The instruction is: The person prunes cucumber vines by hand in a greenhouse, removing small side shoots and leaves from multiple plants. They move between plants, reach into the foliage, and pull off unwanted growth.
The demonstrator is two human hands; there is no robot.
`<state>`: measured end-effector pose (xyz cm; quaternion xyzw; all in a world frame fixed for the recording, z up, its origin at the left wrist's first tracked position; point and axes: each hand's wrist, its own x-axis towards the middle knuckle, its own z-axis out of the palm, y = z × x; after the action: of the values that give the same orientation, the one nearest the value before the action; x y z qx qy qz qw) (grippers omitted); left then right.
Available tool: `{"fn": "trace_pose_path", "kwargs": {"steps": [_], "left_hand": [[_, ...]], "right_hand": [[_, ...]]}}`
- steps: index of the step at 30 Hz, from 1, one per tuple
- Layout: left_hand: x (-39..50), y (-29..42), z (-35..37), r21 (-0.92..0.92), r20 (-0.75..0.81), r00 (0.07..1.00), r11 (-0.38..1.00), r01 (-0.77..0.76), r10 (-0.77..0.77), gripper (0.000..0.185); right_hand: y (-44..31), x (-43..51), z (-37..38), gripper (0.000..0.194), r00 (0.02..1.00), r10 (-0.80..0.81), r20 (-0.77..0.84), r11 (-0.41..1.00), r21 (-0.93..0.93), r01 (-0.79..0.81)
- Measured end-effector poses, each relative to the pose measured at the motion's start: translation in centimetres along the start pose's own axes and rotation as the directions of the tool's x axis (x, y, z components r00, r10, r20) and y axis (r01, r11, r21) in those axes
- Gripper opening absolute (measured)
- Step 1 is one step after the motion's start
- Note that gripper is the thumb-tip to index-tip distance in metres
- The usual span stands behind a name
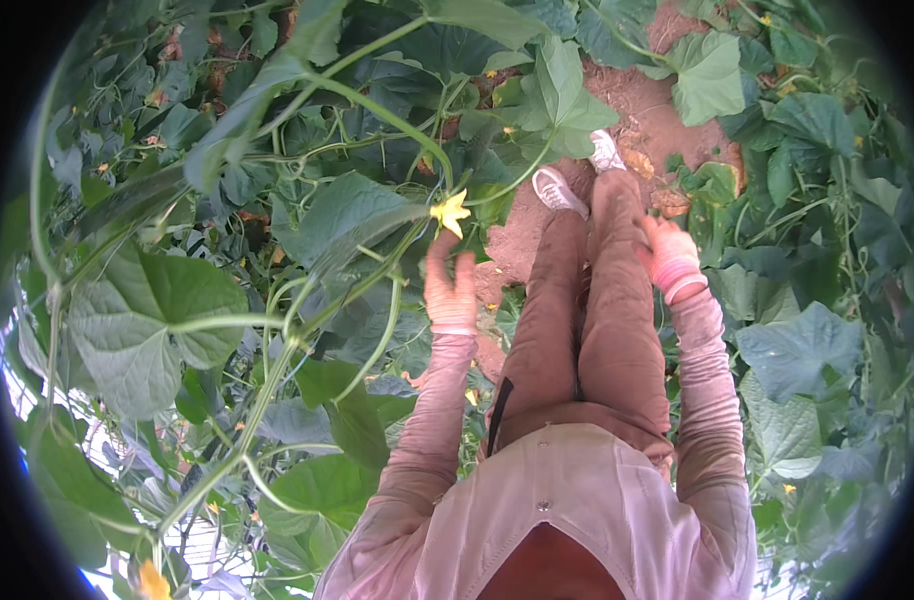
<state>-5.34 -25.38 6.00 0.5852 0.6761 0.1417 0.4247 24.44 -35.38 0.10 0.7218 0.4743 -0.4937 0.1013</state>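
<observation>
My left hand (451,289), in a light knitted glove with darker fingertips, is raised with its fingers apart just below a yellow flower (450,213). The flower is at the tip of a green cucumber (367,232) that hangs among the vines; whether a fingertip touches the flower I cannot tell. A thick green vine stem (266,382) runs up beside the hand. My right hand (668,251), gloved too, hangs beside my right leg, its fingers loosely bent and partly blurred. Nothing shows in it, but its palm is hidden.
Dense leafy vines stand on both sides, with a broad leaf (146,330) at the left and others (798,349) at the right. My white shoes (558,189) are on a reddish soil path (644,105) with dry leaves. A leaf (566,101) overhangs the path.
</observation>
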Motion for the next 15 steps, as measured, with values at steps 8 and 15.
{"fn": "trace_pose_path", "kwargs": {"steps": [8,15], "left_hand": [[-13.5,-0.2,-1.1,0.664,0.495,0.638,0.73,0.161,-0.591,0.051],[-15.9,7.5,-3.7,0.421,0.442,0.846,0.902,0.096,-0.297,0.048]], "right_hand": [[-0.4,-5.4,-4.8,0.036,0.982,-0.187,0.034,0.98,-0.063,0.189],[-5.3,-6.2,-13.0,0.036,0.899,-0.434,-0.058,0.886,-0.211,0.414]]}}
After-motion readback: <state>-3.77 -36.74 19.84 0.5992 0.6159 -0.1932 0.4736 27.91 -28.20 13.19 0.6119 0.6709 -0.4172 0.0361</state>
